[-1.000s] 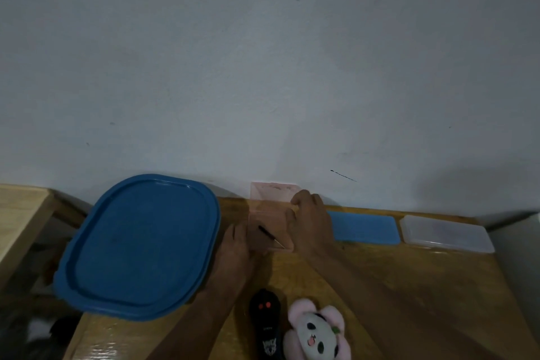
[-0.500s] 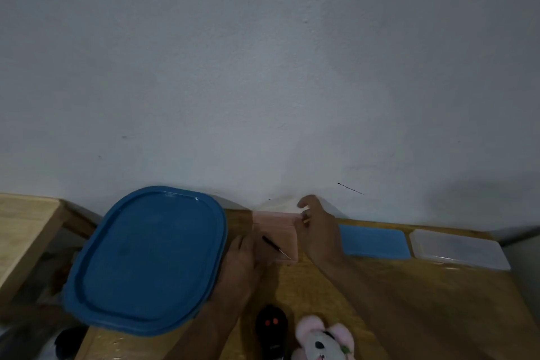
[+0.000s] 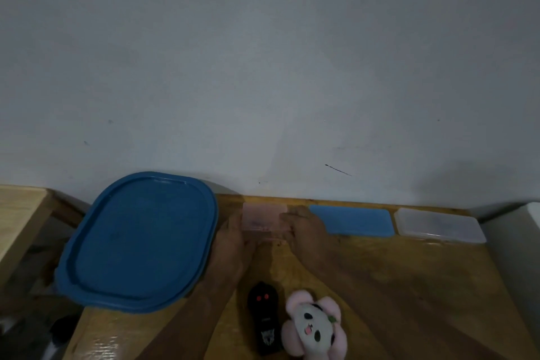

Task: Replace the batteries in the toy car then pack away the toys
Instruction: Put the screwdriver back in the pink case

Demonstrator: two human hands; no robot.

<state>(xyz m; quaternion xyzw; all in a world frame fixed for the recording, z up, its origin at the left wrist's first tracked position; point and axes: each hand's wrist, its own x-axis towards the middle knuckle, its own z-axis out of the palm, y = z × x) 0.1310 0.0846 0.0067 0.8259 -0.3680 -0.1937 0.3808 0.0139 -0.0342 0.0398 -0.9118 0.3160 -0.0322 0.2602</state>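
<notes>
1. Black toy (image 3: 264,319) with two red spots (the toy car or its remote, I cannot tell which) lies at the near edge of the wooden table (image 3: 409,286), untouched by either hand. It sits where it can be picked up easily.
2. Just beside it on the right, touching or nearly so, lies a pink panda plush (image 3: 314,327), face up. The two toys look set out together for packing.
3. Farther back, against the wall, both hands meet at a small pink case (image 3: 264,221). The left hand (image 3: 230,242) is at its left end and the right hand (image 3: 306,226) at its right end. Bracing it from both sides would keep so light a box from sliding.
4. Motion blur smears the fingers. The right ones lie over the case's right end, but I cannot tell whether either hand pinches the case or only presses it.
5. My guess is that the case holds the tool or batteries for the swap, though its contents are not readable.
6. In a row to its right, along the wall, lie a flat blue case (image 3: 350,221) and then a clear case (image 3: 438,225).
7. At the left stands a big container under a blue lid (image 3: 140,240) — likely where the toys go.
</notes>
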